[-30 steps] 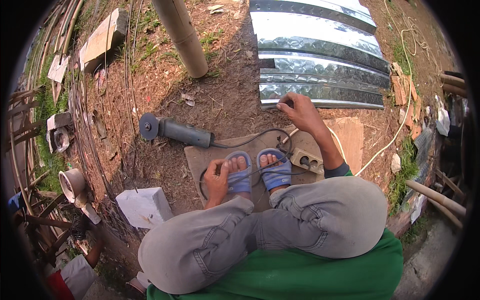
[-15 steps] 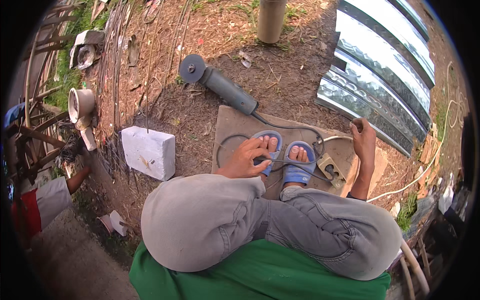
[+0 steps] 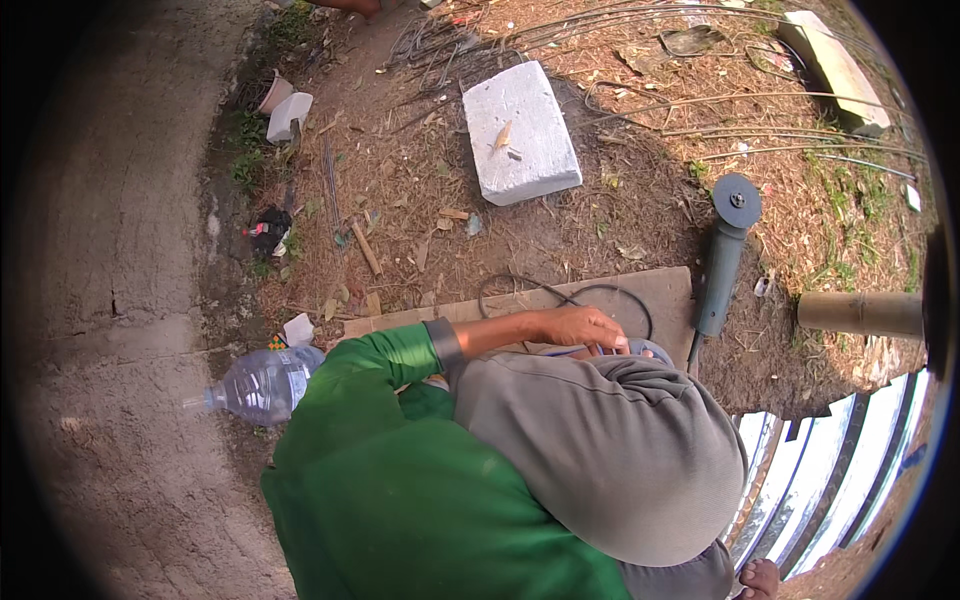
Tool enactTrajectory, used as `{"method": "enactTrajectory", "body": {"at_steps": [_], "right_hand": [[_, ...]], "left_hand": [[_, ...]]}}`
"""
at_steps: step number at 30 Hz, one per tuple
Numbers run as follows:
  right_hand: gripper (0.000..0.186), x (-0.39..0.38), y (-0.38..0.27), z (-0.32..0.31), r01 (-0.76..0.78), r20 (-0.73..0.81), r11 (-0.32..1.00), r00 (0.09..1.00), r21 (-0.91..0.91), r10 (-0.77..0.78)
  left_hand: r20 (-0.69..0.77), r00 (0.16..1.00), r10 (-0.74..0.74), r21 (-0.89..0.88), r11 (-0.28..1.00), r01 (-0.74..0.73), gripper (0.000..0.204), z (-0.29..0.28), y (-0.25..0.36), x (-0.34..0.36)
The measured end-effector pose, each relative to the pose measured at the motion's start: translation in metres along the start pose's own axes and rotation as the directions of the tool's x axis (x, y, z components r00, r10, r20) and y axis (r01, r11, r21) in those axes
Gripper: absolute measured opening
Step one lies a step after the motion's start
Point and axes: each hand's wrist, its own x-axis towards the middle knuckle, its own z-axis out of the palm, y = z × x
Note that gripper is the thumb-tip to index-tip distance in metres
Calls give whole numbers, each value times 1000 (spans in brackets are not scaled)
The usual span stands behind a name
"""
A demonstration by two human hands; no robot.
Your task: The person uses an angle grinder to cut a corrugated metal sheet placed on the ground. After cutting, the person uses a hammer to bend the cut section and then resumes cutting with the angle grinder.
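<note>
My left hand [image 3: 585, 328] reaches across above my raised knee, over the blue sandal [image 3: 655, 352] and toes. Its fingers are bent together, and what they hold, if anything, is hidden. A black cable [image 3: 635, 295] loops just beyond that hand on the flat board [image 3: 560, 295]. To its right lies the grey angle grinder [image 3: 720, 265], its disc pointing away from me. My right hand [image 3: 760, 578] shows only in part at the lower right, past my trouser leg; its fingers are mostly hidden.
A white block [image 3: 520, 135] stands on the dirt ahead. Long thin rods [image 3: 640, 30] lie at the back. A large clear plastic bottle [image 3: 262, 388] is at left by the concrete strip [image 3: 130, 300]. A round post [image 3: 860, 315] and shiny metal strips [image 3: 830, 480] are at right.
My view has swung left, bringing the bottle and concrete into sight and shifting the grinder and block rightward. My left hand's fingers look more bent; my right hand has nearly left the picture.
</note>
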Motion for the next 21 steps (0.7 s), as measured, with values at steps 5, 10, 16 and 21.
{"method": "enactTrajectory", "body": {"at_steps": [5, 10, 16, 21], "right_hand": [[53, 80, 31, 12, -217, 432, 976, 877, -36, 211], [62, 112, 65, 40, -556, 377, 828, 753, -75, 540], [65, 129, 77, 54, -549, 417, 835, 749, -46, 515], [58, 127, 64, 51, -535, 402, 832, 735, -149, 545]], "left_hand": [[81, 964, 254, 192, 945, -265, 48, 23, -30, 4], [-217, 947, 237, 127, 969, -214, 52, 25, -54, -63], [-579, 791, 199, 151, 979, -136, 53, 4, -83, -96], [-987, 95, -131, -161, 831, -533, 39, -100, -129, -132]]}}
